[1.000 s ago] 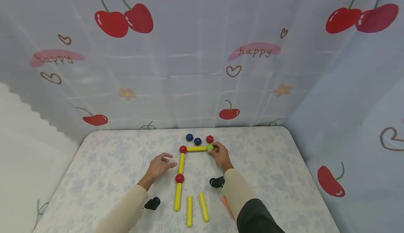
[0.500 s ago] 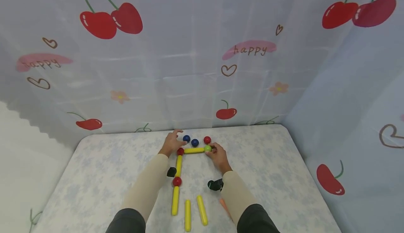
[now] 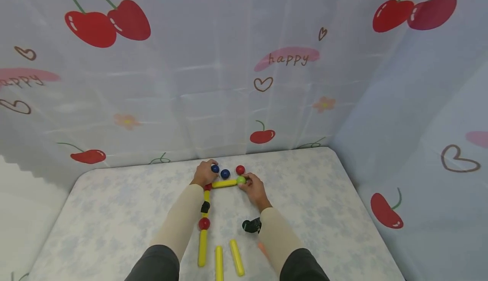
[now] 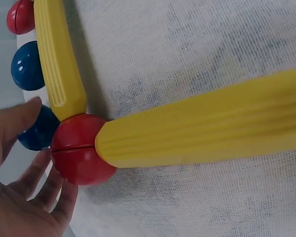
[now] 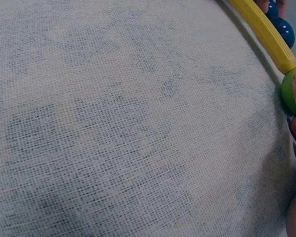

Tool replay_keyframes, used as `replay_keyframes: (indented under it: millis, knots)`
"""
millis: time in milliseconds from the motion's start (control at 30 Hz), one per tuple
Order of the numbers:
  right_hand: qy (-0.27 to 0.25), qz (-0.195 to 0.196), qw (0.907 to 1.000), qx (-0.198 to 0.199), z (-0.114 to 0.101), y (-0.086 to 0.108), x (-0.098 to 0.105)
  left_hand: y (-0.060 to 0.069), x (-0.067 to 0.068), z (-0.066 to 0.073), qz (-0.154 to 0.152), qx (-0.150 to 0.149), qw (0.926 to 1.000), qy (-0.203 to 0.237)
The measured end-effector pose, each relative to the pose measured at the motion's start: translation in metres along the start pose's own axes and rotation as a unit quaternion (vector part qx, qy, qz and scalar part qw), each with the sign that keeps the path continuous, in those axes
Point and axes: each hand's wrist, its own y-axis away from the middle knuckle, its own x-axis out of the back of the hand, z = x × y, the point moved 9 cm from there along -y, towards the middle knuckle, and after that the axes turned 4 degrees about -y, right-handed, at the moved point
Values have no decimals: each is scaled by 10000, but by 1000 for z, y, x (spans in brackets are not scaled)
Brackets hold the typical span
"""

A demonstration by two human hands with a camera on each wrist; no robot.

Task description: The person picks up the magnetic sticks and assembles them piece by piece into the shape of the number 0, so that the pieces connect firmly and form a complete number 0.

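The left hand (image 3: pixel 203 174) has its thumb and fingers around a blue ball (image 3: pixel 215 169) at the table's back; the left wrist view shows that ball (image 4: pixel 38 132) between thumb and fingers, behind a red ball (image 4: pixel 83 149). The right hand (image 3: pixel 255 191) pinches a green ball (image 3: pixel 241 180), also seen in the right wrist view (image 5: pixel 289 93). A yellow rod (image 3: pixel 224 183) joins the green ball to the red ball at the corner. From that corner another yellow rod (image 4: pixel 202 123) runs toward the front to a second red ball (image 3: pixel 204 223), followed by a further yellow rod (image 3: pixel 202 248).
Another blue ball (image 3: pixel 225 174) and a red ball (image 3: pixel 240 169) lie behind the rod at the back. Two loose yellow rods (image 3: pixel 219 264) (image 3: pixel 237 257) lie near the front. An orange piece (image 3: pixel 263 249) is partly under the right sleeve. A patterned curtain (image 3: pixel 228 103) stands behind the table.
The left hand has moved from beside the left rod to the back and taken hold of a blue ball. The right hand keeps its pinch on the green ball. The head view has shifted.
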Motion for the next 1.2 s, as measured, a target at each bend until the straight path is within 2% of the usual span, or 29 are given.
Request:
replay_keyframes:
  millis: [200,300,400,467,600,767,867,1000,1100,1200]
  knots:
    - [34,26,10000,-37,-3,0,1,3,3,0,220,39,9995,-215]
    - [28,-19,10000,-24,-4,3,-4,11,6,-5,351,37,9992,-185]
    - [26,-60,10000,-25,-3,5,-6,19,10,-7,532,37,9986,19]
    - [44,-68,10000,-18,-2,6,-6,26,13,-6,626,25,9975,323]
    - [29,15,10000,-25,-3,4,-2,40,20,6,753,-215,9927,917]
    - [39,60,9999,-81,-3,1,0,62,27,16,769,-703,9899,962]
    - [137,27,9998,-140,-2,0,0,79,27,15,547,-881,9887,1082]
    - [173,48,9995,-254,1,-1,0,107,21,12,9,-1159,9845,1317]
    - [151,19,9994,-300,0,-1,1,131,12,7,-602,-1367,9781,1450]
    - [139,-17,9994,-317,0,-1,0,155,-1,-2,-1384,-1456,9651,1681]
